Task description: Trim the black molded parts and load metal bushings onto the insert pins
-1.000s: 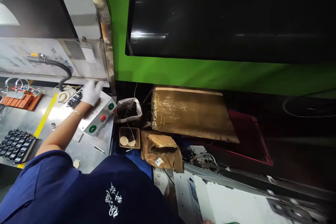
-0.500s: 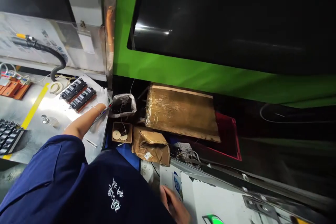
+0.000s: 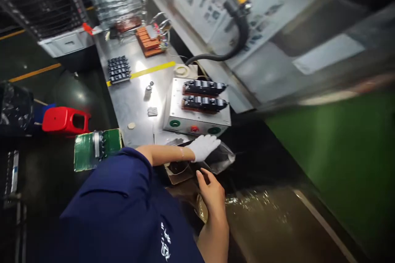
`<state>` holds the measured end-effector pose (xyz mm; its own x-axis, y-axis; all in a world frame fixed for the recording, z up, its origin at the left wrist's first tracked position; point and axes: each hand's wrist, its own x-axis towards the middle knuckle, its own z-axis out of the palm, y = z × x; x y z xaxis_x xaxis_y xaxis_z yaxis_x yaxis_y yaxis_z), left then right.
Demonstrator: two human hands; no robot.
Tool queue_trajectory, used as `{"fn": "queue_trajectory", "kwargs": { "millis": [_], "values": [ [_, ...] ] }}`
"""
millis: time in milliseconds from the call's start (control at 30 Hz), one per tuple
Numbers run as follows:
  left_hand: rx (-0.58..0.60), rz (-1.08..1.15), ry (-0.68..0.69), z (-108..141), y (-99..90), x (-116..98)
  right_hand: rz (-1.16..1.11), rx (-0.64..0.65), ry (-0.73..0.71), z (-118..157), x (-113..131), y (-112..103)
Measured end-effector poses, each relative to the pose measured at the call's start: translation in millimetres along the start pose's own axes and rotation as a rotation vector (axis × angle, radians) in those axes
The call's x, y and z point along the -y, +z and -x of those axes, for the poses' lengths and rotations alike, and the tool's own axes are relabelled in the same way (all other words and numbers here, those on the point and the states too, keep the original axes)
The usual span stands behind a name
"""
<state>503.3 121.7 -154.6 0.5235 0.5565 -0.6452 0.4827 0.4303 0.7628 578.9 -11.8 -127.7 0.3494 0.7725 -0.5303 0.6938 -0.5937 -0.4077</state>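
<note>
My left hand [image 3: 204, 148] wears a white glove and is open, fingers stretched out. It hovers in front of a metal box fixture [image 3: 202, 122] with green and red buttons on its front face, close to a bag-lined bin [image 3: 226, 160]. My bare right hand [image 3: 212, 191] is open below it, thumb and fingers apart and slightly bent, with nothing visible in it. Two black parts with silvery cylinders, an upper one [image 3: 205, 87] and a lower one [image 3: 205, 104], lie on top of the fixture. A cardboard box [image 3: 179, 174] sits under my left wrist.
Rows of black parts [image 3: 119, 69] and an orange fixture [image 3: 150, 42] stand farther back on the metal bench [image 3: 138, 100]. A tape roll [image 3: 181, 70] lies near a grey hose [image 3: 216, 56]. To the left are a red stool [image 3: 58, 120] and a green box [image 3: 83, 152].
The view has swung left toward the bench. My left hand has moved off the fixture's right side to its front. My right hand has come up from the white machine, near my left.
</note>
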Motion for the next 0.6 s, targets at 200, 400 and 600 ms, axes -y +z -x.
{"fn": "queue_trajectory", "kwargs": {
  "millis": [200, 400, 600],
  "values": [
    [-0.55, -0.025, -0.012, 144.6, -81.0, 171.4, 0.179, 0.346, -0.219, -0.1, 53.8, 102.1],
    [-1.094, 0.028, -0.372, 224.6, -191.9, 279.0, 0.168, 0.587, -0.274, 2.8, 87.1, 197.0],
    [-1.076, 0.247, -0.532, 212.5, -230.1, 322.2, 0.1, 0.468, -0.258, -54.3, 128.1, 193.1]
  ]
}}
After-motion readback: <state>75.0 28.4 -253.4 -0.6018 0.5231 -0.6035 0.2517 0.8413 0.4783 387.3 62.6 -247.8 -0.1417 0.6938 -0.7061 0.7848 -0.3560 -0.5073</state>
